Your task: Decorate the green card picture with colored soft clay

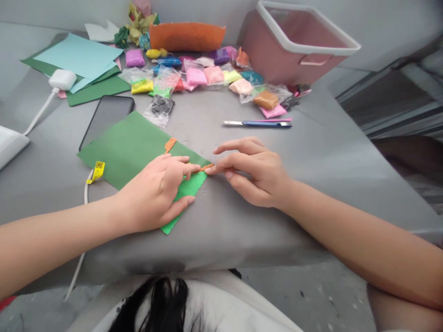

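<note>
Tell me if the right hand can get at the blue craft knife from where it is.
Probably yes: bare grey table lies between the right hand and the craft knife, nothing in the way.

- One view only, worn on the head, looking forward and steeply down onto the grey table [311,152].
- It sits close above the table's near edge; the pink plastic bin [297,46] stands at the far side.

Grey table [311,152]: green sheet [128,147], phone [107,117], cutter [258,123], clay bags [204,76], pink bin [297,44], charger [62,79].
</note>
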Action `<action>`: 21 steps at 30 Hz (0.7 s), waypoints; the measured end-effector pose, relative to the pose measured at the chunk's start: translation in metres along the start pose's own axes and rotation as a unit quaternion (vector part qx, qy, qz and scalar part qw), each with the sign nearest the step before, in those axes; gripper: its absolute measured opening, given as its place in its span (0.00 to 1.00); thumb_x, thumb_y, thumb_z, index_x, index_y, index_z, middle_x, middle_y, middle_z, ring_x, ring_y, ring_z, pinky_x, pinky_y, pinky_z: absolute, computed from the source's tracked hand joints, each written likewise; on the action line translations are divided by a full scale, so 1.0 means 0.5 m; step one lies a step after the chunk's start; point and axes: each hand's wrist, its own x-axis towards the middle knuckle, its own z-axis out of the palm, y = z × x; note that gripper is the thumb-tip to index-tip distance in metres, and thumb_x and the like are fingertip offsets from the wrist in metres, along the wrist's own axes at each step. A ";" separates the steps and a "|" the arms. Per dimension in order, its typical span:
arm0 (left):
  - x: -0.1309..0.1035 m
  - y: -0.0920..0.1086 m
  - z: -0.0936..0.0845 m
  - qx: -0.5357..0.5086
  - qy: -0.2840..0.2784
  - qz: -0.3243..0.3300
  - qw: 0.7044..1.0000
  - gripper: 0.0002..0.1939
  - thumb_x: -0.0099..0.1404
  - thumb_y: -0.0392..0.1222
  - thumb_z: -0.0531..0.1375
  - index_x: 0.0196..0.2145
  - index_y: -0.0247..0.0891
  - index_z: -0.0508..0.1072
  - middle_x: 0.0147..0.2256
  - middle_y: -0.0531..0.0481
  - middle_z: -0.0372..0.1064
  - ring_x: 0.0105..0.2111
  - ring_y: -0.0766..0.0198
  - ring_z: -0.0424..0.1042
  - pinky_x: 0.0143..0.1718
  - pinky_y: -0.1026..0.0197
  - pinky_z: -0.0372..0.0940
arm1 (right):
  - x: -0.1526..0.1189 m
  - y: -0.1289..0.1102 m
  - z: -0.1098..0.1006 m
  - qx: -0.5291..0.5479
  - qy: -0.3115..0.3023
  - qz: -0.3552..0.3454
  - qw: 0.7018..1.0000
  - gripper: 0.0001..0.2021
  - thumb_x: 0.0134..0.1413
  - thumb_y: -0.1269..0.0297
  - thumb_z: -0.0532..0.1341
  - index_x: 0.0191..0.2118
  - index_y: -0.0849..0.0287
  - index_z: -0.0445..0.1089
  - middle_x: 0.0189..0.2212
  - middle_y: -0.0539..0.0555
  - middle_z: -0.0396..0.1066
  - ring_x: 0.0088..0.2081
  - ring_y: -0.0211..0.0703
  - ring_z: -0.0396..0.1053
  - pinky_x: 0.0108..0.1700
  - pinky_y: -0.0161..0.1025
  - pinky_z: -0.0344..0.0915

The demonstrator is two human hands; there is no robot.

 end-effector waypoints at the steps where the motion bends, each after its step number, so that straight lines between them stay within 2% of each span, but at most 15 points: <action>1: 0.000 0.000 0.000 -0.002 0.001 0.001 1.000 0.16 0.70 0.39 0.58 0.51 0.39 0.57 0.55 0.35 0.73 0.61 0.40 0.69 0.59 0.31 0.64 | 0.000 0.000 0.000 -0.006 0.001 0.004 1.000 0.12 0.58 0.74 0.55 0.39 0.51 0.72 0.37 0.52 0.79 0.48 0.48 0.77 0.50 0.49 0.69; 5: 0.001 0.002 -0.001 0.000 0.004 0.004 1.000 0.16 0.70 0.39 0.59 0.51 0.39 0.57 0.56 0.35 0.73 0.61 0.42 0.69 0.60 0.33 0.64 | -0.001 0.000 -0.002 -0.027 0.008 0.030 0.999 0.10 0.59 0.72 0.56 0.37 0.51 0.72 0.37 0.53 0.78 0.44 0.48 0.78 0.50 0.50 0.70; 10: 0.000 0.003 -0.002 -0.001 -0.008 -0.005 1.000 0.17 0.70 0.40 0.58 0.52 0.39 0.56 0.57 0.36 0.72 0.61 0.40 0.69 0.59 0.31 0.64 | -0.004 0.005 -0.010 0.032 0.045 0.048 0.997 0.12 0.57 0.74 0.55 0.37 0.50 0.73 0.33 0.51 0.79 0.45 0.50 0.77 0.49 0.51 0.70; 16: -0.001 0.002 -0.002 0.003 -0.002 -0.003 1.000 0.17 0.70 0.40 0.59 0.51 0.39 0.56 0.56 0.37 0.73 0.61 0.40 0.69 0.59 0.31 0.64 | -0.003 0.009 -0.007 0.028 0.022 0.011 0.999 0.12 0.56 0.74 0.55 0.38 0.52 0.73 0.33 0.51 0.79 0.46 0.50 0.78 0.49 0.51 0.68; 21: -0.002 0.003 -0.001 0.011 0.001 0.000 1.000 0.17 0.70 0.40 0.59 0.51 0.39 0.55 0.56 0.36 0.73 0.61 0.39 0.69 0.59 0.32 0.64 | -0.001 0.006 -0.001 0.019 0.021 -0.005 1.000 0.11 0.56 0.73 0.55 0.38 0.54 0.73 0.37 0.54 0.79 0.47 0.49 0.78 0.49 0.49 0.68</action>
